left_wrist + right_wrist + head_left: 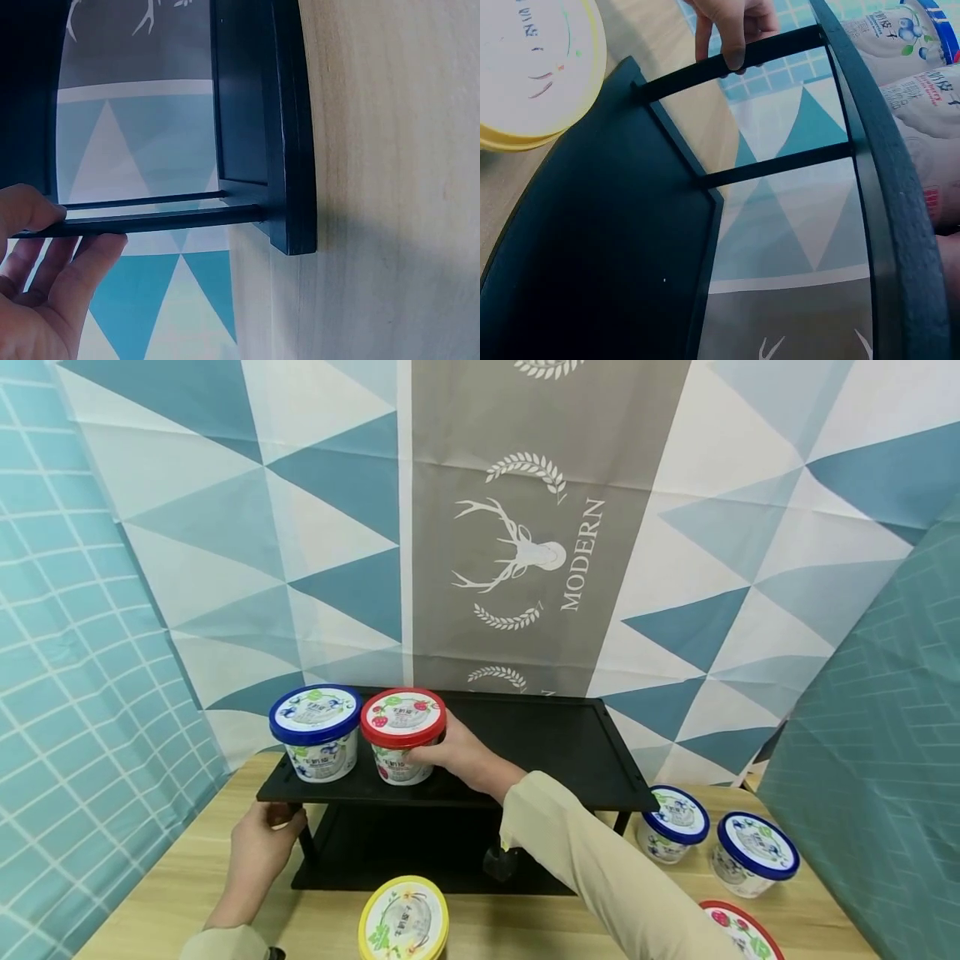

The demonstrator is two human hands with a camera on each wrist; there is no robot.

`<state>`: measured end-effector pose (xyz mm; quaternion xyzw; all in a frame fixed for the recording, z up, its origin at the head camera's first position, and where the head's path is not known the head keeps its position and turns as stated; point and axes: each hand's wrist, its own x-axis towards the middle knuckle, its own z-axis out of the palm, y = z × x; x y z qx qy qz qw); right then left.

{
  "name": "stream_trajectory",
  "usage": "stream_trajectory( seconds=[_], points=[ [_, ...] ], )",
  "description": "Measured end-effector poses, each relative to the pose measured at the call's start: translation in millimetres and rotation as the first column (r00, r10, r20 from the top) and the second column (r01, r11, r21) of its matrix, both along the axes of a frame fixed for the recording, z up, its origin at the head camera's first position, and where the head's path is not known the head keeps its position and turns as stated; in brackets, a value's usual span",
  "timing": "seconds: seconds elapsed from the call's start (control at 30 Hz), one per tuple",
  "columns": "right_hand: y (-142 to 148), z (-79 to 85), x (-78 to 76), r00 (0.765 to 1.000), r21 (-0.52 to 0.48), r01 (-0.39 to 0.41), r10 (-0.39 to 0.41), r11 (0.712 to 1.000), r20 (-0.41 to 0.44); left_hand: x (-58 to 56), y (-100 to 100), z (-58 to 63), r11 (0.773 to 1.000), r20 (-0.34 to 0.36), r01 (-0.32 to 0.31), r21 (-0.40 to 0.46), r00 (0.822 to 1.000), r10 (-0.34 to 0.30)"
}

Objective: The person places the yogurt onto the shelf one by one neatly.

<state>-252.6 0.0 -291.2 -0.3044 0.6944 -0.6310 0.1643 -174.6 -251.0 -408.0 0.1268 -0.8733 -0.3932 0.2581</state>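
Observation:
On the top tier of a black two-tier rack (525, 735) stands a tub with a red lid (403, 718), and my right hand (468, 752) grips its right side. Directly left of it, a tub with a blue lid (315, 718) stands on the same tier. My left hand (262, 843) pinches the rack's front left post (165, 220) between thumb and fingers, just under the top tier. In the right wrist view the left hand (735, 26) shows on that post, while most of the right hand is hidden behind the top tier's edge.
In front of the rack stands a yellow-lidded tub (403, 920). On the wooden table (172, 860), right of the rack, are two blue-lidded tubs (678, 814) and another red-lidded tub (742, 931). A patterned curtain (337, 527) hangs close behind the rack.

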Motion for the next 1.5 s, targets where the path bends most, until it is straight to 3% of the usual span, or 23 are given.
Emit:
stream_trajectory(
  seconds=[0.2,0.37,0.47,0.6,0.73,0.83,0.9,1.0,1.07,1.13,1.23,1.3,1.37,1.5],
  points=[
    [11,3.2,3.5,0.999,0.092,0.046,-0.047,0.995,0.015,-1.6,2,-0.6,1.000,0.027,0.003,0.011,1.000,-0.003],
    [30,8.2,20.8,0.983,0.162,0.185,-0.180,0.969,-0.047,-1.7,3,-0.2,1.000,0.045,-0.014,0.008,0.999,0.014],
    [47,8.5,39.3,0.961,0.112,0.272,-0.263,0.956,-0.089,-0.7,2,-0.3,1.000,0.046,-0.024,0.006,0.999,0.024],
    [68,-0.1,67.8,0.929,-0.049,0.322,-0.325,0.946,-0.177,0.5,1,0.3,0.999,0.043,-0.034,0.009,0.999,0.034],
    [84,-22.0,94.3,0.899,-0.171,0.300,-0.338,0.938,-0.277,0.0,-1,0.8,0.998,0.059,-0.057,0.006,0.997,0.057],
    [90,-46.0,111.5,0.909,-0.163,0.302,-0.335,0.939,-0.249,-1.1,-2,0.9,0.998,0.060,-0.060,0.011,0.996,0.059],
    [91,-64.7,120.5,0.923,-0.099,0.311,-0.325,0.945,-0.206,-1.7,-2,1.1,0.999,0.053,-0.054,0.011,0.997,0.053],
    [88,-92.2,128.9,0.955,0.071,0.292,-0.287,0.954,-0.073,-2.1,-2,1.4,0.998,0.047,-0.054,0.014,0.997,0.053],
    [86,-112.8,127.7,0.970,0.174,0.239,-0.243,0.955,0.003,-2.2,-2,1.1,0.998,0.044,-0.055,0.009,0.998,0.055],
    [85,-147.0,117.6,0.978,0.273,0.175,-0.200,0.946,0.064,-2.8,-2,0.2,0.999,0.044,-0.051,0.005,0.998,0.051],
    [77,-170.9,111.6,0.982,0.337,0.128,-0.168,0.933,0.091,-3.2,-3,-0.3,0.999,0.054,-0.045,-0.001,0.997,0.045],
    [69,-179.3,110.7,0.981,0.354,0.132,-0.174,0.926,0.089,-3.2,-3,-0.4,0.999,0.064,-0.044,0.001,0.997,0.044],
    [58,-169.1,118.0,0.973,0.364,0.166,-0.212,0.916,0.089,-3.5,-4,-0.4,0.999,0.067,-0.042,0.006,0.997,0.042],
    [42,-174.0,119.4,0.952,0.346,0.215,-0.275,0.913,0.134,-2.0,-5,-0.9,0.999,0.061,-0.041,0.008,0.997,0.041]
  ],
)
